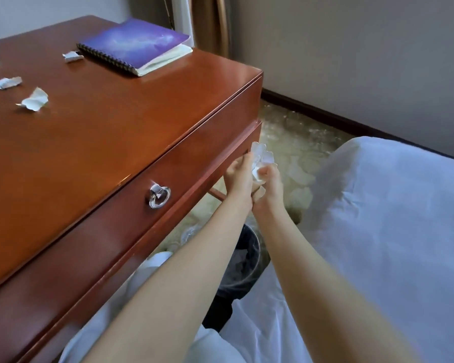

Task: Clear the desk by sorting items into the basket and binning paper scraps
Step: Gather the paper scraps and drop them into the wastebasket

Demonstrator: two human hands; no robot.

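Gripping crumpled paper wad (pixel 263 156) between them: left hand (pixel 237 176), right hand (pixel 271 182), both curled round it, beside desk (pixel 116 132) front.

Spiral notebook (pixel 134 44) on bench (pixel 116 132), far right corner. Paper scraps (pixel 34 100) on bench left of it, one just beside the notebook. Ring pull (pixel 159 196) on drawer front. Bin (pixel 249 260) on floor between bench and bed (pixel 391 218), under the forearms. Paper wad (pixel 263 157) between left grip (pixel 237 176) and right grip (pixel 270 180), off bench's front right corner.
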